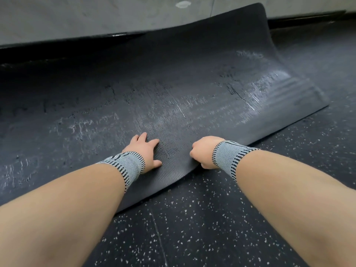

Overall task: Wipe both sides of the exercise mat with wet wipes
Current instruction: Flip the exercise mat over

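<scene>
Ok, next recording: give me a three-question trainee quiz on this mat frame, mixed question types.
1. True or false: a wet wipe is visible in either hand.
2. Which hand lies flat on the exercise mat? A) left hand B) right hand
3. Fill in: the mat's far right end curls up against the ____.

Key:
1. False.
2. A; the right hand has a curled grip on the mat's near edge.
3. Wall.

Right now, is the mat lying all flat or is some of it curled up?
Mostly spread flat, but not all. The exercise mat curls upward at its far end near the wall, and its near edge lifts slightly where the right hand grips it.
</scene>
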